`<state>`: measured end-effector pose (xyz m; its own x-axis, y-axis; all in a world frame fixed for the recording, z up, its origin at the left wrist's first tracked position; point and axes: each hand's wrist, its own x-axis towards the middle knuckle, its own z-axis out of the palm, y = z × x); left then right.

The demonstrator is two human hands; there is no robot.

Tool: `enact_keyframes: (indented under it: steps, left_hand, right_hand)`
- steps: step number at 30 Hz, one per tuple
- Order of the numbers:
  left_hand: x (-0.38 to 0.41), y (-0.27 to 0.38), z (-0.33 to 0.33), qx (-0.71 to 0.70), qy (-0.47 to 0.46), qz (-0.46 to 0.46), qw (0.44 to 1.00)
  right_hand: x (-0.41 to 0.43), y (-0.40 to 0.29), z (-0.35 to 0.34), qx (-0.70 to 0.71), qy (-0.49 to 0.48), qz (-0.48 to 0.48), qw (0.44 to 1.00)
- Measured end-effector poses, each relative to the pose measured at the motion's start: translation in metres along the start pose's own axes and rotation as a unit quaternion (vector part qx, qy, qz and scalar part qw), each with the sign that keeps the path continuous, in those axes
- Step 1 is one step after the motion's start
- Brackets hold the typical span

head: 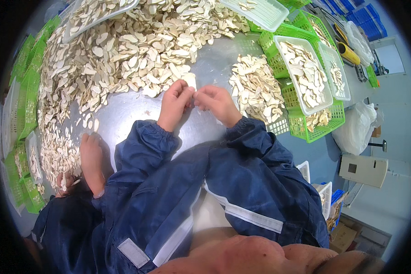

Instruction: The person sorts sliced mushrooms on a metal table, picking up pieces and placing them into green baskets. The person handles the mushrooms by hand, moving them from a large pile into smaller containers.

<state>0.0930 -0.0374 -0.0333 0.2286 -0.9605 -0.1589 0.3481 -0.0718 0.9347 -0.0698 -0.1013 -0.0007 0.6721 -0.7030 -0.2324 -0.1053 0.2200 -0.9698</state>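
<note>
My left hand (175,103) pinches a pale dried slice (191,81), perhaps of mushroom or root, between thumb and fingers above the metal table (130,111). Close beside it, my right hand (216,102) has its fingers curled together at the slice's lower end. Whether those fingers also grip the slice is hidden. Just beyond my hands spreads a large heap of similar slices (137,58). A smaller pile (257,89) lies to the right of my right hand, near the table edge.
Green plastic baskets (316,133) stand at right, with a white tray of slices (304,75) on top. Another white tray (260,13) is at the far side. At left, a co-worker's hands (91,161) work by small pieces (60,154). More green baskets (29,102) line the left.
</note>
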Motion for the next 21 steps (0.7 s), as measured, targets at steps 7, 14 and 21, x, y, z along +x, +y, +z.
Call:
enact_keyframes:
  steps: [7, 14, 21]
  left_hand:
    - [0.006, -0.018, -0.005, 0.069, -0.017, 0.045, 0.996]
    - [-0.005, 0.006, 0.016, -0.116, 0.025, 0.006, 0.993]
    - [-0.001, 0.007, 0.014, 0.05, 0.029, 0.03, 0.998]
  right_hand:
    - [0.0, 0.011, -0.002, -0.033, 0.0, -0.02, 0.999]
    - [-0.023, -0.035, -0.033, 0.035, 0.131, -0.081, 0.988]
    - [-0.036, -0.069, -0.063, 0.152, 0.322, -0.228, 0.906]
